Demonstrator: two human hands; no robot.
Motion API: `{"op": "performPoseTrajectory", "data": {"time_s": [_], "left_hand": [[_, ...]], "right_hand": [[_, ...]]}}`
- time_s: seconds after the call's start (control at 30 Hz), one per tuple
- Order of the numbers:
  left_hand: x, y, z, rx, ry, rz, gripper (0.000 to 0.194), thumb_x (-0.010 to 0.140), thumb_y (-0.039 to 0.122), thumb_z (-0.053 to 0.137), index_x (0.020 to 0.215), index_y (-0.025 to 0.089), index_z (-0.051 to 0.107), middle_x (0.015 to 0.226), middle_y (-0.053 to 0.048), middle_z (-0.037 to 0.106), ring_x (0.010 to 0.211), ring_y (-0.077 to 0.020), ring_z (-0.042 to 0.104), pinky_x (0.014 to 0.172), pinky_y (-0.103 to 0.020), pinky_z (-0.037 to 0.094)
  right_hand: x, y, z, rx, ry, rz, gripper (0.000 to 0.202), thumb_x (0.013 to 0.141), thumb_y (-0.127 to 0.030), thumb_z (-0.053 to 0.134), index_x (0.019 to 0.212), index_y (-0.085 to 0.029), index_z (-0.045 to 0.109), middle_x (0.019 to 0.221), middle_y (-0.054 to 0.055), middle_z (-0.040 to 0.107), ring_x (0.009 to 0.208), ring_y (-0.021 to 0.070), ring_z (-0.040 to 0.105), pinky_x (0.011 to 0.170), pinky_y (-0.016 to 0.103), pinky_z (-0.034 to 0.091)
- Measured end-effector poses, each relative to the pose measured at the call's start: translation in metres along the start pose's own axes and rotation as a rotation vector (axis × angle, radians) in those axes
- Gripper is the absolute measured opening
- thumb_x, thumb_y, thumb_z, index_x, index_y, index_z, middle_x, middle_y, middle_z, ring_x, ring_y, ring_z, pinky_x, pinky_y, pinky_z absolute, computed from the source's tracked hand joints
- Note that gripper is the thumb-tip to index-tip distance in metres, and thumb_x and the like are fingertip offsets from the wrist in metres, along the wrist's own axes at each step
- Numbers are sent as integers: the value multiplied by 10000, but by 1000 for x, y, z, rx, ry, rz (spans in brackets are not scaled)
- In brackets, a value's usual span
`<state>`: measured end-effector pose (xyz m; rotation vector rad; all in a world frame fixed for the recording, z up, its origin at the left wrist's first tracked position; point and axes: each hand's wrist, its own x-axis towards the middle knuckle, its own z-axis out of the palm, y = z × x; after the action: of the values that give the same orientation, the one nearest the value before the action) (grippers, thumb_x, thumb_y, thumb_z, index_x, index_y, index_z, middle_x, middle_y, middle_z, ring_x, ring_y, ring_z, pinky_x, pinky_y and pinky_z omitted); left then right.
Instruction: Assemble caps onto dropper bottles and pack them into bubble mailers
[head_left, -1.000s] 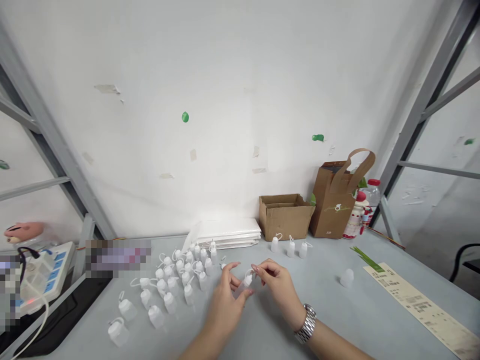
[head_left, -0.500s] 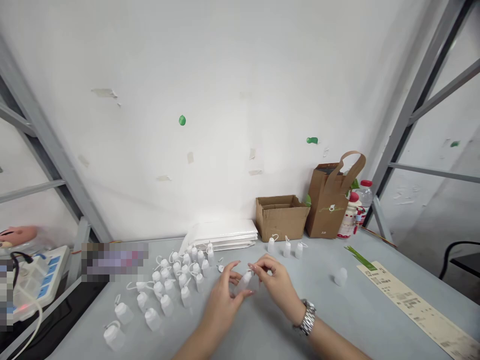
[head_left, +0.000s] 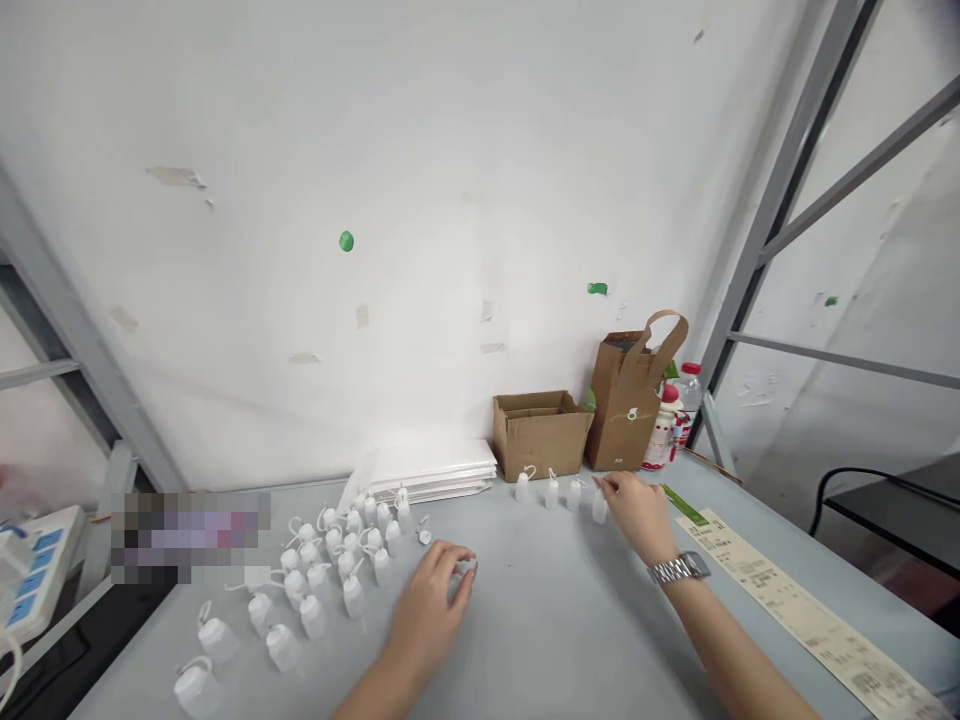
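From the head view, I see the right hand pinching a small translucent bottle by its top, at the right end of a row of three capped bottles before the cardboard box. The left hand hovers over or rests on the grey table, half curled; I can't tell whether it grips anything. Beyond it, to the left, stands a crowd of similar bottles.

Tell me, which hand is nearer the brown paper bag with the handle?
Right. The right hand is close in front of the brown paper bag; the left hand is farther off, nearer the camera and well to the left.
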<state>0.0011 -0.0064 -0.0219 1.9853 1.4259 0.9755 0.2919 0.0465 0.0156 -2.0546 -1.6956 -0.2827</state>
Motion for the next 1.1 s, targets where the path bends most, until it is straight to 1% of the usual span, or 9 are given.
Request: {"op": "performPoseTrajectory", "data": {"time_s": [0.13,0.23,0.43,0.53,0.67,0.73,0.83,0.97,1.1], "left_hand": [[2,0,-3,56,38,-7,228,837,318,379,894,243,587,932,-47,595,835,-200,594,734,-331,484],[3,-4,-2,147,98,25,234,835,290,369,935,234,573,942,-60,583,925,-222,566,824,-383,459],[5,-20,7,373,252,17,362,820,249,350,1146,144,469,1174,-140,504,1146,-279,449,959,-469,364],[5,-23,10,434,210,-24,404,826,223,319,1194,92,422,1264,-184,459,1203,-298,401,977,-480,342],[4,-22,10,473,110,-95,437,822,205,318,1227,60,394,1278,-200,461,1223,-301,388,989,-467,331],[4,-21,9,457,76,-111,450,820,205,321,1239,53,386,1270,-195,472,1219,-291,397,994,-454,328],[4,-19,9,382,51,-102,459,811,205,341,1246,68,391,1245,-181,499,1190,-274,427,982,-444,342],[5,-18,7,289,43,-53,408,794,177,350,1177,116,478,1085,-139,588,1051,-244,524,920,-412,399],[9,-23,5,242,85,-25,337,780,160,364,1055,160,558,917,-92,616,926,-228,572,857,-395,440]], "right_hand": [[0,1,1,-1,-1,1,356,862,-303,389,656,-186,654,758,85,689,733,219,603,630,316,297],[-1,7,-3,7,26,13,351,871,-328,364,772,-188,671,820,84,679,790,226,601,662,325,324],[-24,37,-8,-32,125,89,466,833,-499,382,1013,-135,611,967,144,619,855,273,578,678,354,394],[-39,52,-2,0,30,156,544,750,-579,461,1044,-137,584,970,147,615,873,298,577,668,371,414],[-51,58,10,171,-165,169,345,744,-495,477,840,-194,617,835,92,645,713,243,600,620,333,421],[-55,47,12,258,-226,150,277,749,-432,463,780,-202,613,800,81,649,654,220,589,611,317,422],[-63,14,11,411,-352,87,244,733,-367,475,830,-195,616,817,67,650,663,204,582,629,291,434],[-72,-43,10,587,-530,-167,223,712,-232,481,882,-194,621,877,37,633,687,168,566,675,257,431],[-64,-91,16,644,-603,-378,235,694,-135,495,883,-185,626,886,38,605,744,158,554,718,246,415]]}}
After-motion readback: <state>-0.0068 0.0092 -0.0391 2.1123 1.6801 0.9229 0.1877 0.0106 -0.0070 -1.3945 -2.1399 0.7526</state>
